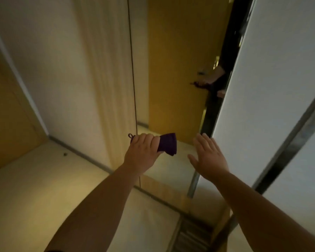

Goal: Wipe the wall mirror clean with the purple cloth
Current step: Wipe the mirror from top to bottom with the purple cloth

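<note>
The wall mirror (173, 66) stands ahead of me, a tall pane between a thin dark left edge and a white panel on the right. It reflects a yellow-brown door and, at its right edge, a hand with the cloth. My left hand (144, 153) is shut on the folded purple cloth (168, 143), held in front of the mirror's lower part; a small loop sticks out at the hand's left. My right hand (207, 157) is open, fingers spread, raised beside the mirror's lower right edge. Whether either hand touches the glass I cannot tell.
A cream wall (65, 70) runs along the left of the mirror, with a grey skirting strip (80, 153) at the floor. A white sliding panel (273, 73) with a dark metal frame fills the right. Pale floor (35, 197) lies below, with a small dark speck near the skirting.
</note>
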